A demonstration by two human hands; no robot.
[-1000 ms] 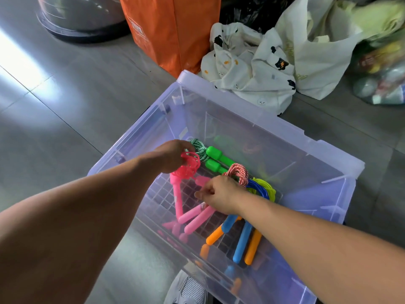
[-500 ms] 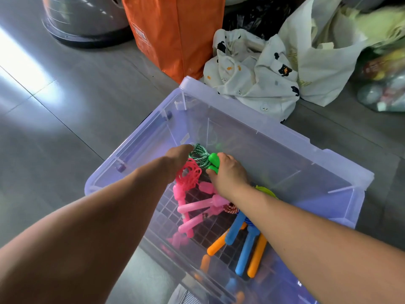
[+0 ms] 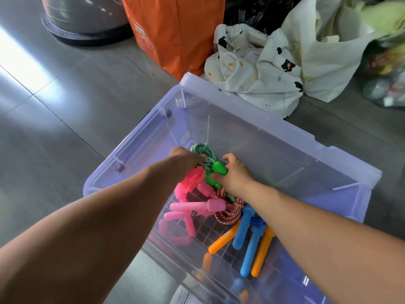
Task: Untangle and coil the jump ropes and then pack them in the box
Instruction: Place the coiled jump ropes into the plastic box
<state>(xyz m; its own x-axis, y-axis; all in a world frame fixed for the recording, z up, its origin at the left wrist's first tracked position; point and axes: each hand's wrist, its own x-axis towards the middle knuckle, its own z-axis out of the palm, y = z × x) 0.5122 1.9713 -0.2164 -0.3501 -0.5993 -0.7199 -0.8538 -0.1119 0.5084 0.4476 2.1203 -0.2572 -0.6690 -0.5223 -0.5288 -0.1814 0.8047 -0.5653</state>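
A clear purple-tinted plastic box [image 3: 285,137] stands on the floor with several coiled jump ropes inside. Both hands reach into it. My left hand [image 3: 186,160] holds the green-and-white braided rope coil [image 3: 205,153] at the box's far left. My right hand [image 3: 235,174] grips the green handles [image 3: 217,172] of that same rope. Just below lie the pink rope coil [image 3: 190,183] with pink handles [image 3: 197,207], a red-and-white braided coil [image 3: 230,212], and blue handles [image 3: 245,229] and orange handles [image 3: 221,240] near the front wall.
Behind the box stand an orange bag [image 3: 175,29], a white printed cloth bag [image 3: 256,71] and a cream plastic bag [image 3: 324,51]. A round grey appliance base [image 3: 83,18] sits far left. Grey tiled floor [image 3: 65,95] spreads to the left.
My left hand has left the pink coil and moved to the green rope coil. My right hand has left the red-and-white coil, which now lies in the box, and closed on the green handles.
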